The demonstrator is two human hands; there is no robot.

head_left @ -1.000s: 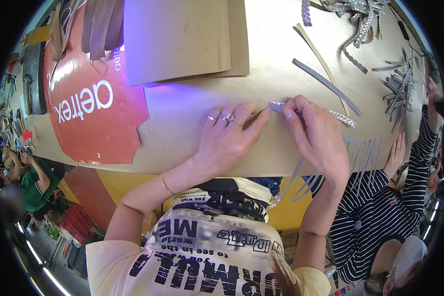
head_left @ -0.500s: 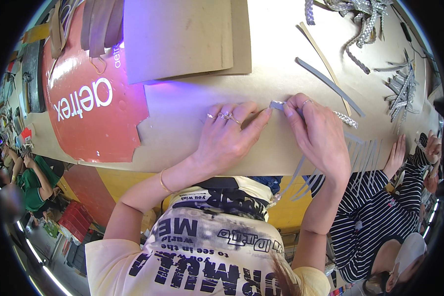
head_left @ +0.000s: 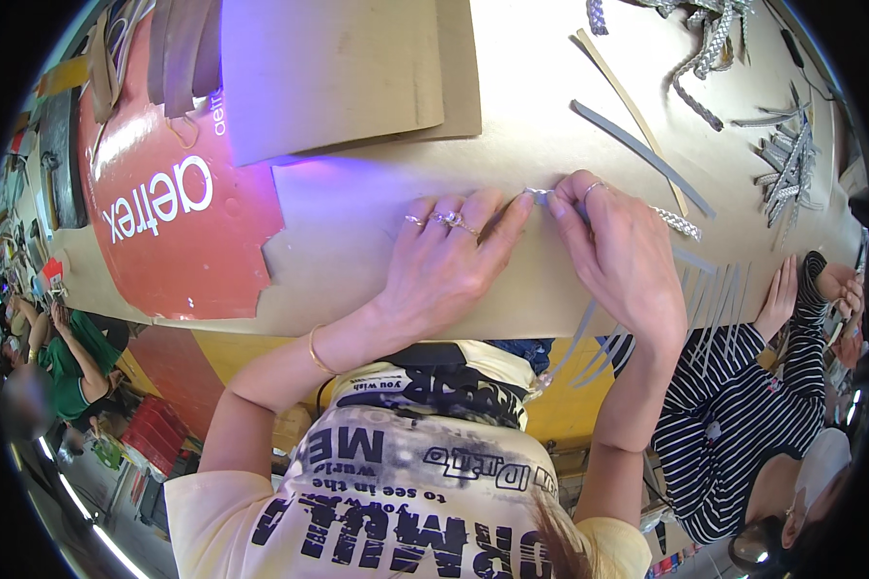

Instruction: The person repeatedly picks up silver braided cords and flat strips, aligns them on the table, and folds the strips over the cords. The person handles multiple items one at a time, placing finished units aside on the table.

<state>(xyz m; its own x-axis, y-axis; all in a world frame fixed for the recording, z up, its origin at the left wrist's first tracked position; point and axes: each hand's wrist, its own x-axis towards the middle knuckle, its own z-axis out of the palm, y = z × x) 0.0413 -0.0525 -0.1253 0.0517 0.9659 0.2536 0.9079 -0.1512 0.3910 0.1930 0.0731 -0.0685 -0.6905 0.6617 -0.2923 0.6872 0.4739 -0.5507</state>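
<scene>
A silver-white braided strap [head_left: 677, 224] with a grey strip at its left end lies low over the table. My right hand [head_left: 620, 253] pinches it near that end, between thumb and bent fingers, and covers its middle. My left hand [head_left: 454, 253], with rings on its fingers, rests on the table to the left. Its thumb and forefinger close on the strap's left tip; the exact grip is tiny in the picture. Beyond my right hand lie a loose grey strip [head_left: 637, 152] and a thin tan strip [head_left: 628, 116].
Folded brown card [head_left: 338, 87] and a red printed sheet [head_left: 179, 261] lie to the left, brown strips [head_left: 176, 68] on top. Silver braids [head_left: 710, 53] and a pile of short grey strips [head_left: 787, 174] are at right. A co-worker's hand [head_left: 778, 297] rests beside thin grey strips [head_left: 714, 309].
The view has shifted slightly. Both hands stay at the strap's left end, where the grey strip now shows less between my fingers.
</scene>
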